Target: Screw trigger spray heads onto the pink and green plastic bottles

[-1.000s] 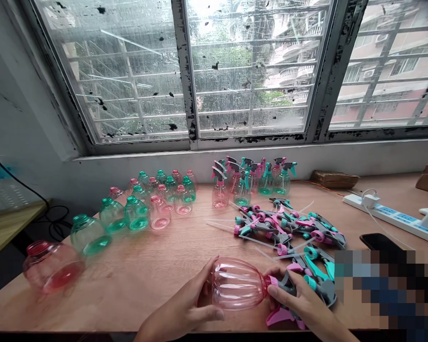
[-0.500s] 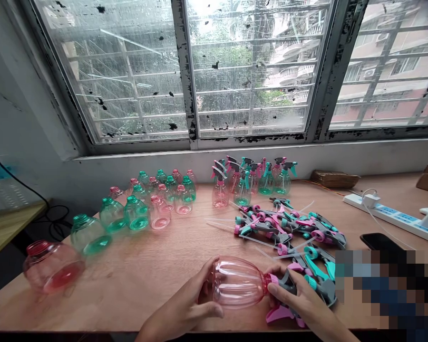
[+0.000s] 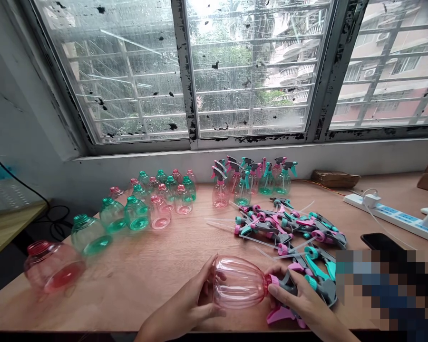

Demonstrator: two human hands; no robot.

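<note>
Lying sideways between my hands is a clear pink bottle [image 3: 238,281] with ribbed sides. My left hand [image 3: 190,301] grips its base, with the thumb below and the fingers partly hidden behind it. At the neck, on the right, my right hand [image 3: 301,297] is closed around the pink collar of a grey and pink trigger spray head [image 3: 288,282]. The collar sits against the bottle's mouth; how tightly it is screwed on I cannot tell. Just behind my right hand lies a pile of loose spray heads [image 3: 283,225] in pink, teal and grey, several with thin tubes.
Several open pink and green bottles, such as a green bottle [image 3: 136,214], stand at the left. Bottles with spray heads [image 3: 220,190] stand at the back. To the right are a power strip [image 3: 392,217], a dark phone [image 3: 380,241] and a pixelated area. The table's front edge [image 3: 110,331] runs below.
The bottle appears to have turned slightly about its length, and my left fingers and thumb have shifted a little on its base. My right hand keeps its place at the collar.
</note>
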